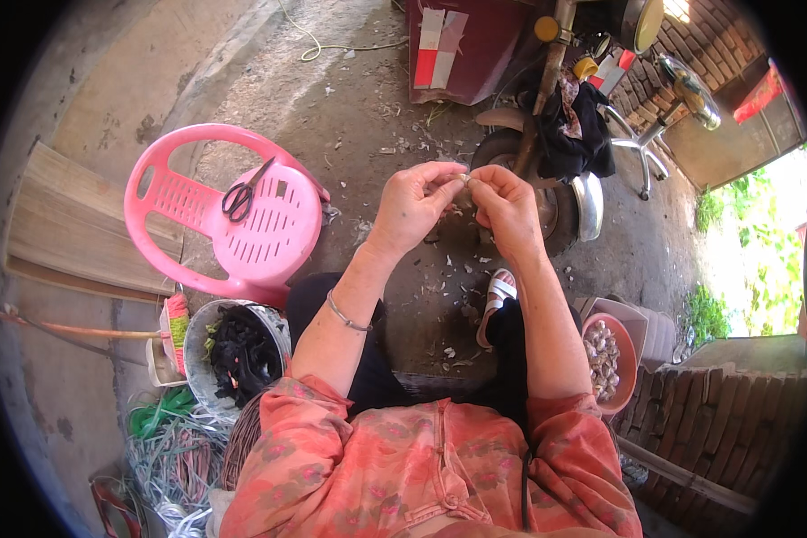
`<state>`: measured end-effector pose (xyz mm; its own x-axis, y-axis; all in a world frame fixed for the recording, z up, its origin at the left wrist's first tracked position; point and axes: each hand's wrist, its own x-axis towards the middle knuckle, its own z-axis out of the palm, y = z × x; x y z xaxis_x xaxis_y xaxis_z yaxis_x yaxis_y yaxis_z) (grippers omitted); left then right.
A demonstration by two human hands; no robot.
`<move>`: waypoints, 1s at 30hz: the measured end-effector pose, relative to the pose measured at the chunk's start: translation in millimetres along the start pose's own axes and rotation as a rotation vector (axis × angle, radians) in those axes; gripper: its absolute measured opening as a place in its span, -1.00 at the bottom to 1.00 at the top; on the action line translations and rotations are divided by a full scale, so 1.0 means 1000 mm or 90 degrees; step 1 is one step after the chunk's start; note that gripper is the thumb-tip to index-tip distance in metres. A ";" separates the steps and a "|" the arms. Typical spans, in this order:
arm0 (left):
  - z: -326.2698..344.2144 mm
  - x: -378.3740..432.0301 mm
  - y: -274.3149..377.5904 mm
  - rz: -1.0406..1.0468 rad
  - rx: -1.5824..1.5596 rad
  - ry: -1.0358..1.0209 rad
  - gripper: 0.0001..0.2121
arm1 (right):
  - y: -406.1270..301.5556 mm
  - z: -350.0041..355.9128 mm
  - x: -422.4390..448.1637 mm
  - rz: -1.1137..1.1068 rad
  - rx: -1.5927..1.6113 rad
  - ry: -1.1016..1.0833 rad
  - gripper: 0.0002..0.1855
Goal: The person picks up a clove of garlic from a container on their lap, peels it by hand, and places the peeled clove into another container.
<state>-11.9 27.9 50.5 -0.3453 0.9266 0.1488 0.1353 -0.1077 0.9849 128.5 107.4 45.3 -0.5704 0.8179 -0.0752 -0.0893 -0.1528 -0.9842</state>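
My left hand (413, 202) and my right hand (508, 205) are raised in front of me, their fingertips nearly meeting. Between them they pinch a small pale piece (465, 179), perhaps a garlic clove; the fingers partly hide it. A metal bangle sits on my left forearm. At my right side a reddish plastic bowl (631, 350) holds many garlic bulbs or cloves (602, 360). To my left, black-handled scissors (241, 200) lie on the seat of a pink plastic chair (269, 249). Pale scraps like peelings are scattered on the floor beneath my hands.
A bucket (198, 350) of black material stands by my left leg, near a heap of plastic strapping (168, 444). Ahead are a vehicle's front wheel (557, 215) and a dark red panel (471, 54). A wooden board (87, 215) lies far left; a brick wall (719, 424) is at right.
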 end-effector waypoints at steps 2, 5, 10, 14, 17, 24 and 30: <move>-0.001 0.000 0.001 -0.019 -0.026 -0.015 -0.81 | -0.001 0.001 0.000 -0.002 0.001 -0.004 -0.89; -0.002 -0.001 0.006 -0.062 -0.066 -0.030 -0.79 | -0.001 0.000 -0.001 -0.004 -0.002 -0.008 -0.90; -0.004 0.000 0.003 -0.039 -0.008 0.004 -0.82 | -0.001 0.002 -0.001 -0.010 0.013 -0.022 -0.92; -0.006 0.001 0.009 -0.121 -0.172 -0.004 -0.81 | -0.005 0.002 -0.002 0.002 0.055 -0.045 -0.94; -0.010 0.000 0.009 -0.153 -0.259 -0.003 -0.80 | -0.005 0.002 -0.002 0.003 0.085 -0.064 -0.95; -0.014 0.001 0.006 -0.173 -0.368 -0.004 -0.79 | -0.006 0.000 -0.002 0.008 0.105 -0.074 -0.94; -0.021 0.003 0.006 -0.156 -0.393 0.031 -0.78 | -0.007 -0.013 0.002 0.006 0.081 -0.096 -0.94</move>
<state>-31.6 22.9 58.3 -0.3417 0.9348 -0.0970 -0.5041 -0.0952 0.8584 138.9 117.0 50.2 -0.6871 0.7249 -0.0492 -0.1814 -0.2367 -0.9545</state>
